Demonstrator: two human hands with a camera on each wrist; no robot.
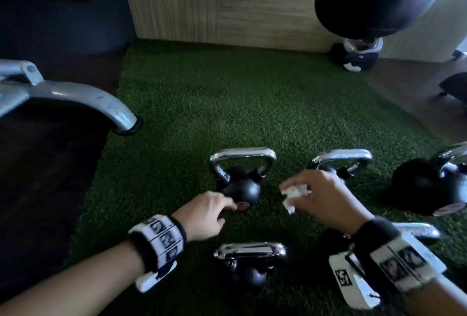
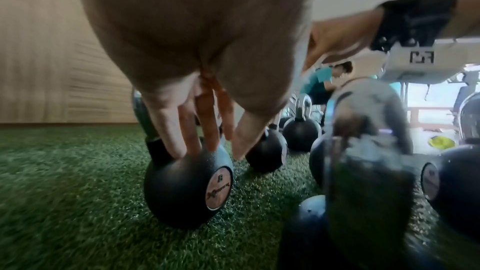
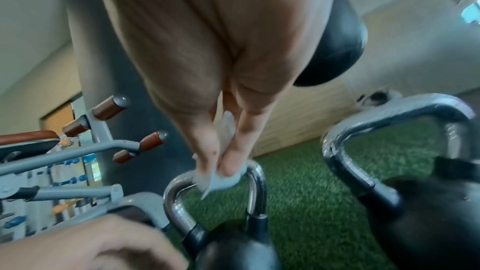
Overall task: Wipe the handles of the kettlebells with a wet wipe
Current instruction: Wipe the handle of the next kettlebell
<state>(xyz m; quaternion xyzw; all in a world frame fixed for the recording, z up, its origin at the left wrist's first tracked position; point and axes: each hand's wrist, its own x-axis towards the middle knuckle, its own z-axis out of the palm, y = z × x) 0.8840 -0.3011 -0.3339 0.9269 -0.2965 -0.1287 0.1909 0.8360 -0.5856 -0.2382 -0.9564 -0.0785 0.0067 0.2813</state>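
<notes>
Nearest kettlebell [image 1: 249,265] untouched; left hand [image 1: 202,214] fingers loosely extended on small kettlebell [image 1: 240,184], right hand [image 1: 321,194] pinches wet wipe [image 1: 293,194]. Risk: bell tipped on turf [image 1: 227,103].

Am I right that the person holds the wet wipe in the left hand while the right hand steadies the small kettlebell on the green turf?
Not quite: the hands are swapped. In the head view the right hand pinches the wet wipe, while the left hand steadies the small kettlebell on the green turf.
</notes>
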